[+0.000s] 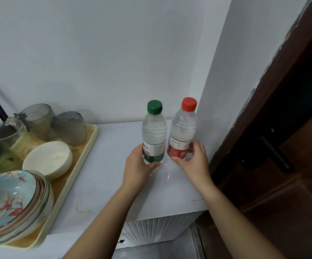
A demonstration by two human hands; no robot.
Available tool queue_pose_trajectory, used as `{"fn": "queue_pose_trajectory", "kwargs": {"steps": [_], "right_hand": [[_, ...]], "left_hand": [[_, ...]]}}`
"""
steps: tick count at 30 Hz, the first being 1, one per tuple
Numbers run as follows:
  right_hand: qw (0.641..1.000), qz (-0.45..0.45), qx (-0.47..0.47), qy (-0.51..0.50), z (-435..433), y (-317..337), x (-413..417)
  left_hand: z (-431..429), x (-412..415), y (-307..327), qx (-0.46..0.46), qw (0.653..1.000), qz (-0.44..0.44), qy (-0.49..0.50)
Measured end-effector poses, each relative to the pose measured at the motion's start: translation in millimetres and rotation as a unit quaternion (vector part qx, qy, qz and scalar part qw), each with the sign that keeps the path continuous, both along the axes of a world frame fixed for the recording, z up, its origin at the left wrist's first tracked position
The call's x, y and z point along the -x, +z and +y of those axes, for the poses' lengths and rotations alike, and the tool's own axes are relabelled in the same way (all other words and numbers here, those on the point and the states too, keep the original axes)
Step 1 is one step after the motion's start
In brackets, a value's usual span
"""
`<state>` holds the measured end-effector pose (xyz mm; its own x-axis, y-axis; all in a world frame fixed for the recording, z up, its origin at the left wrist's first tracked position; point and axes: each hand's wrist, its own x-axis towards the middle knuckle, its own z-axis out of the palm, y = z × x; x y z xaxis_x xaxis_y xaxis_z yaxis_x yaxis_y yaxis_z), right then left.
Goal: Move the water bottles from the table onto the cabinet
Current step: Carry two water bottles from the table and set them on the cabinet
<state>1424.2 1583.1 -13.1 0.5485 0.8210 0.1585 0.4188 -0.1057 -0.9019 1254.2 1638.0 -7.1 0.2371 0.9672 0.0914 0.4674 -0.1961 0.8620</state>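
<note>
Two clear water bottles stand upright side by side on the white cabinet top (103,184), near the back right corner by the wall. The green-capped bottle (154,131) has a green and white label; my left hand (138,165) is wrapped around its lower part. The red-capped bottle (183,131) has a red and white label and leans slightly toward the wall; my right hand (194,159) grips its base. Both bottle bottoms are hidden by my fingers, so I cannot tell whether they touch the surface.
A cream tray (88,146) on the left holds several glass cups (69,128), a white bowl (47,159) and stacked floral bowls (13,200). The white wall corner (218,90) stands right beside the red-capped bottle. A dark wooden door (282,146) is at the right.
</note>
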Motion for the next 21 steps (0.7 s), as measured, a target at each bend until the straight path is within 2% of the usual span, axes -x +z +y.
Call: {"fn": "queue_pose_trajectory", "kwargs": {"steps": [3, 9, 21], "right_hand": [[0.999, -0.031, -0.006, -0.021, 27, 6, -10], [0.997, -0.030, -0.024, -0.072, 49, 0, -21], [0.991, -0.084, 0.035, -0.102, 102, 4, -37]], "left_hand": [[31, -21, 2, 0.001, 1.000, 0.003, -0.003], [65, -44, 0, 0.011, 1.000, 0.014, -0.001], [112, -83, 14, 0.015, 0.999, 0.043, 0.010]]}}
